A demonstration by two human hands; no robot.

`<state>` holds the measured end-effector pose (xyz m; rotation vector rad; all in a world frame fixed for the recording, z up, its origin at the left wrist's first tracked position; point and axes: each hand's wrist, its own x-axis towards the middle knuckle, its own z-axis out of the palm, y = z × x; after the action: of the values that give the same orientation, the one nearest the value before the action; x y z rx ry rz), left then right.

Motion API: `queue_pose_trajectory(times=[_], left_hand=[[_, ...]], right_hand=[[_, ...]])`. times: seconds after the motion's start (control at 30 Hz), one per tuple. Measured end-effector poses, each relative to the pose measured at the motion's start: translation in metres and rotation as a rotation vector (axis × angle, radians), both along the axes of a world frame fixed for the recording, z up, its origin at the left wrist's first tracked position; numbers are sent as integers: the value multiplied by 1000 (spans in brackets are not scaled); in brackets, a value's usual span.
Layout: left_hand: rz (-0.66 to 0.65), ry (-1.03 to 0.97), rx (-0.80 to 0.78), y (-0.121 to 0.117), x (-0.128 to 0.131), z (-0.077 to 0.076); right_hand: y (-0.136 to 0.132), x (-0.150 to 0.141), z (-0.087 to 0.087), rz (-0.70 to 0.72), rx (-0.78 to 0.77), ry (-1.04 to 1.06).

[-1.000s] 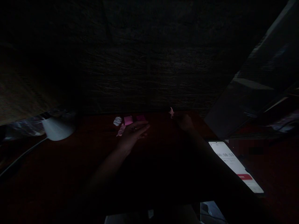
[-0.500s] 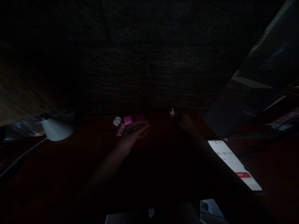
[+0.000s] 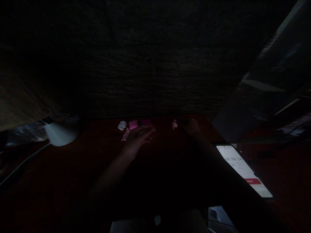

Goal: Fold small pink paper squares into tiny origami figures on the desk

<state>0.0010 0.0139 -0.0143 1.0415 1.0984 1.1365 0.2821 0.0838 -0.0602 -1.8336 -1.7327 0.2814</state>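
My left hand (image 3: 140, 135), with a ring on a finger, rests over the dark reddish table with its fingers stretched out to the right. Around its fingers lie a pink square piece (image 3: 133, 125), a magenta piece (image 3: 146, 122) and a pale pink crumpled strip (image 3: 125, 134). A whitish crumpled lump (image 3: 122, 125) is just beyond them. Further right is my right hand (image 3: 192, 126), its fingertips lost in the dark. A small pale pink piece (image 3: 174, 124) shows just left of those fingers; whether they touch it is unclear.
A phone (image 3: 243, 170) with a lit timer screen lies beside my right forearm. At the left stands a white cone-shaped object (image 3: 59, 134) with a cable (image 3: 25, 163). A dark textured wall (image 3: 153, 64) rises behind the table. The scene is very dim.
The small pale pink piece has shifted a little left and towards me, and looks turned. My right hand has moved only slightly; my left hand stays where it was.
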Motion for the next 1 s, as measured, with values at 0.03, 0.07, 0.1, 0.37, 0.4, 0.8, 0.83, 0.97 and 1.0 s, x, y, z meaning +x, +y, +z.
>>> queue_pose_trajectory(times=[0.03,0.07,0.1,0.37,0.4,0.8,0.83,0.97,1.0], left_hand=[[-2,-1,2,0,0,0],[-3,-3,6,0,-1,0],[-5,-5,11,0,-1,-1],[-6,2,-4,2,1,-3],[-11,1,0,1,1,-3],[-2,-3,1,2,-1,-2],[-2,1,4,2,-1,-3],[-10,58,38,2,0,-5],[-9,73,49,2,0,-6]], right_hand=[[0,0,-1,8,4,5],[0,1,-1,19,11,13],[1,1,-1,35,23,22],[3,-3,-3,276,50,115],[3,-3,-4,295,45,127],[5,-2,-5,176,103,483],[5,-4,-5,167,98,521],[-1,-23,0,174,41,699],[-5,-30,3,197,-9,813]])
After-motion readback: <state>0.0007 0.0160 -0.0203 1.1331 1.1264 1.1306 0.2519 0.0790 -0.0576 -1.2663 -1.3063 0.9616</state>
